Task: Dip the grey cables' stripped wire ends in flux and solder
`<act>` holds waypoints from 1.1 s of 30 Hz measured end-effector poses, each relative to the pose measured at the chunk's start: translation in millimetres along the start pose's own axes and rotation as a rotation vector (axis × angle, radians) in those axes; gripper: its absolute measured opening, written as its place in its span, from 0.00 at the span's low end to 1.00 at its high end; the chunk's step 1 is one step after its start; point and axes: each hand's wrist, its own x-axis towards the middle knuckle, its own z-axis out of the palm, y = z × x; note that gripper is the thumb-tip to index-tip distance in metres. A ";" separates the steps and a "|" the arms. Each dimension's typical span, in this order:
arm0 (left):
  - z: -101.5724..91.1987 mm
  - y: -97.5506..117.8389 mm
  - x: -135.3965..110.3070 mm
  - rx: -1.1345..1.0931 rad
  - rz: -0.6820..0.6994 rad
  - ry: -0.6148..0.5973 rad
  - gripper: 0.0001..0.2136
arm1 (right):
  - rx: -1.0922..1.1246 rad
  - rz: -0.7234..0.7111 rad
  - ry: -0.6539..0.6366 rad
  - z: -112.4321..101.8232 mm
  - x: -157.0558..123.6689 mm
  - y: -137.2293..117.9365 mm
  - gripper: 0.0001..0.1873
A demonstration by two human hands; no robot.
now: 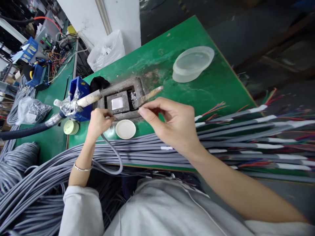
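Observation:
My left hand [98,122] is closed around the end of a grey cable [115,156] that loops down toward my lap, its tip held just in front of a grey solder pot [117,103] with shiny molten metal in its square well. My right hand [169,123] hovers to the right of the pot, thumb and forefinger pinched on a thin dark wire-like piece I cannot name. A small white round lid [125,128] lies between my hands. A wooden-handled scraper [150,94] rests on the pot's right edge.
A thick bundle of grey cables [221,137] with stripped coloured ends crosses the green table [216,85]. Clear plastic lids [192,63] sit at the back. A foil-wrapped hose [59,113], a blue bin [80,90] and a small tin [71,127] stand to the left.

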 end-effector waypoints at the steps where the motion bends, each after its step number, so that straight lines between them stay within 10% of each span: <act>1: -2.8 1.9 7.2 0.037 0.022 0.024 0.06 | -0.002 -0.002 0.010 -0.5 0.4 -0.3 0.08; 12: 8.4 10.1 73.2 0.238 0.050 0.001 0.07 | -0.030 -0.001 0.054 -4.9 4.5 -2.0 0.09; 33: 16.4 11.0 78.5 0.268 0.093 -0.035 0.07 | -0.050 0.022 0.058 -6.2 4.2 -2.6 0.10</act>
